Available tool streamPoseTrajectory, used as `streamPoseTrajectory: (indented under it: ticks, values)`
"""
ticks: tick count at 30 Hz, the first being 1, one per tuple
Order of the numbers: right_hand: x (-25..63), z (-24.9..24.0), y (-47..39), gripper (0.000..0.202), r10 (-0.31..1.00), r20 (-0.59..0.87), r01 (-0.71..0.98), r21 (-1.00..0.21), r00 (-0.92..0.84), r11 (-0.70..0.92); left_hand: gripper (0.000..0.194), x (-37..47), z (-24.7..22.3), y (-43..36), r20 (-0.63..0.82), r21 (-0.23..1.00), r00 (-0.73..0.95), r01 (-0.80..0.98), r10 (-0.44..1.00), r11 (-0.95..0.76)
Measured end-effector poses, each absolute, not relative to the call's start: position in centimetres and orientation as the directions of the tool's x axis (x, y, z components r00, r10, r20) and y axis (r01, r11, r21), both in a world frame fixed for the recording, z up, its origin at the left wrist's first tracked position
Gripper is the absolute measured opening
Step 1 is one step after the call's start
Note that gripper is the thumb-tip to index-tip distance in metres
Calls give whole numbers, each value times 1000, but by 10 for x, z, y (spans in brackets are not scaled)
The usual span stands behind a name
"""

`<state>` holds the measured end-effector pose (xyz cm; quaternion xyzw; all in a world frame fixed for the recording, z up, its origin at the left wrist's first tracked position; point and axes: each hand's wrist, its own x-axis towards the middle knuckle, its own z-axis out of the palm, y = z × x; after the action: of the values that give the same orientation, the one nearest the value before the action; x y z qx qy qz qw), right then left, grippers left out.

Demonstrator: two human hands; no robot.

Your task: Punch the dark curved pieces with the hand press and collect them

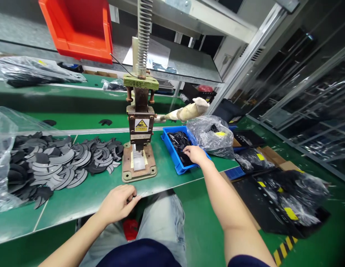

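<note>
Half curled, the left hand [119, 202] rests on the bench [75, 204], right hand [194, 154] in blue bin [172, 155], both grasps unclear.

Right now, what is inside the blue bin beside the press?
Many small black pieces lie in the blue bin; the right hand and upper pieces hide what lies beneath.

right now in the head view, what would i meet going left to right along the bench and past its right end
Pile of dark curved pieces → press → blue bin → bagged dark parts at far right.
</note>
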<state>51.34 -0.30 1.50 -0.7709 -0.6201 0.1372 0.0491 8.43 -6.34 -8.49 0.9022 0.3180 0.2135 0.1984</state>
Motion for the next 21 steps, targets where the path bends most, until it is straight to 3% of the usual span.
streamPoseTrajectory:
  ticks: [6, 11, 16, 21]
  values:
    - [503, 29, -27, 32, 953, 74, 775, -602, 295, -193, 26, 84, -81, -62, 227, 625, 670, 456, 706, -634]
    - [436, 19, -62, 47, 950, 100, 465, -884, 296, -51, 14, 94, -58, -64, 312, 795, 522, 314, 794, -519]
    - [346, -6, -90, 42, 980, -19, 126, -991, 198, -45, 36, 115, -23, -61, 475, 755, 500, 191, 724, -628]
    - [303, -25, -96, 41, 988, -101, -76, -993, 117, -93, 22, 114, -20, -66, 470, 770, 490, 180, 734, -613]
